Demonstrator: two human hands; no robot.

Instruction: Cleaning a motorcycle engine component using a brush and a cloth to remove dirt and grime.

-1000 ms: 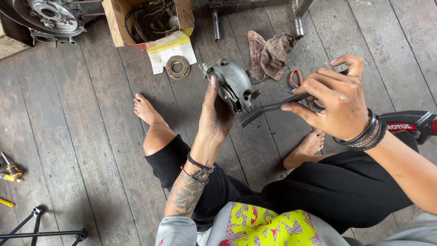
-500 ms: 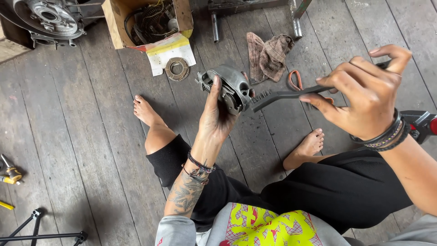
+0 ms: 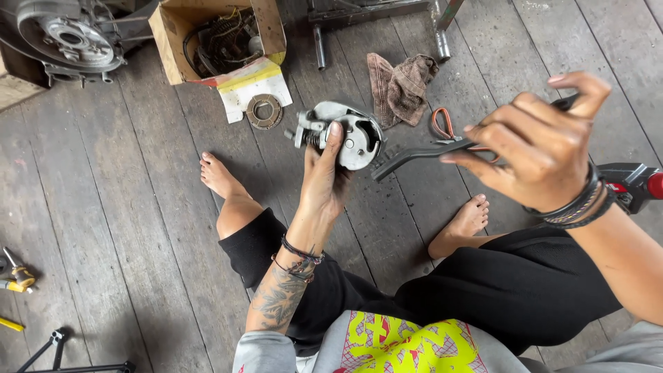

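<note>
My left hand [image 3: 324,179] holds up a grey metal engine part [image 3: 342,131], round with a small fitting on its left side, the thumb pressed across its face. My right hand [image 3: 542,148] grips the handle end of a long dark wrench [image 3: 421,153]. The wrench head points left and ends just beside the metal part's lower right edge, with a small gap between them. I sit on a wooden plank floor with both bare feet out in front.
A cardboard box [image 3: 169,31] of wires and parts stands at the back, a metal ring [image 3: 264,110] on paper beside it. An engine casing [image 3: 65,38] lies at top left, a brown rag [image 3: 400,86] at centre back, and orange-handled pliers [image 3: 442,124]. Tools lie at the far left [image 3: 17,276].
My right hand has drawn the wrench rightward, its head coming off the metal part. My left hand has turned the part so its round face shows.
</note>
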